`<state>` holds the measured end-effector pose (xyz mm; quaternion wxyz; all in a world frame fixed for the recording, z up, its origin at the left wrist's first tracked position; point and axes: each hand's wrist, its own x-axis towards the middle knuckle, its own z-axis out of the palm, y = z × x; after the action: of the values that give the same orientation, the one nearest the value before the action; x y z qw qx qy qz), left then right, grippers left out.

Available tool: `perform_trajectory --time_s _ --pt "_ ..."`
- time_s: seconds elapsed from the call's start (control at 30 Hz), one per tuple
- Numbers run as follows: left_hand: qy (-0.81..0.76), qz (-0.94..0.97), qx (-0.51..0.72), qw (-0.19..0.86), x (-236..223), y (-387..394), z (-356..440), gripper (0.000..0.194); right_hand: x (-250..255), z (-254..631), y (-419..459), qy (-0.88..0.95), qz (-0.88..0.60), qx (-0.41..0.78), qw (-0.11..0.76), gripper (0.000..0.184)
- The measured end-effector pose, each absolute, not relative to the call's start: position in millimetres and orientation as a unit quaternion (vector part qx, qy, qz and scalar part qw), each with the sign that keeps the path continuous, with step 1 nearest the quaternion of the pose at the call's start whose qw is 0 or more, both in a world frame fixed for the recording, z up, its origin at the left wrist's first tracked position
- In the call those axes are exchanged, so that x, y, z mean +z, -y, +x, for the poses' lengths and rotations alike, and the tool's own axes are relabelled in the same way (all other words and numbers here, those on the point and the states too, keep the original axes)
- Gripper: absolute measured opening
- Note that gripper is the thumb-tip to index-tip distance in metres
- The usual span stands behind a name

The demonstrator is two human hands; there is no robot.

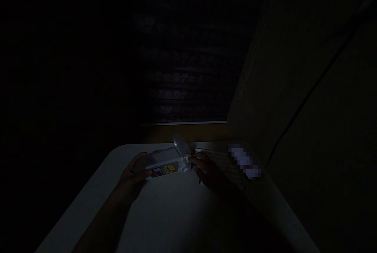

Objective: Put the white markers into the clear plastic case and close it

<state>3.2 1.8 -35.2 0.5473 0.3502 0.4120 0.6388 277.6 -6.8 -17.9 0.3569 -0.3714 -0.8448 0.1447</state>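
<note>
A clear plastic packet (161, 159) with a yellow and blue label (168, 169) is held above the white table, slightly tilted. My left hand (135, 172) is closed around its left end, thumb on the near side. At the packet's right end a loose transparent flap (180, 145) stands up. My right hand (204, 168) is there, fingers pinched together on something small, partly pale, that the dark hides. A bit of red (199, 181) shows just below those fingers. Several thin, stick-like items (218, 154) lie in a row beyond and right of my right hand.
The view is very dark. A blurred-out phone-like object (244, 161) lies at the right of the white table (159, 213). A patterned curtain (176, 88) hangs behind the table. Along the right wall runs a dark cable (306, 98).
</note>
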Motion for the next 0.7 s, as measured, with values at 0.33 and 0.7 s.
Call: perform_trajectory --time_s 0.33,0.7 --pt "-0.376 0.372 0.625 0.574 -39 -4 3 0.071 -21 265 1 0.760 -0.464 0.231 0.393 0.018" --pt "-0.418 0.348 0.629 0.556 -30 -1 7 0.076 -20 294 -11 0.681 -0.479 0.408 0.375 0.046"
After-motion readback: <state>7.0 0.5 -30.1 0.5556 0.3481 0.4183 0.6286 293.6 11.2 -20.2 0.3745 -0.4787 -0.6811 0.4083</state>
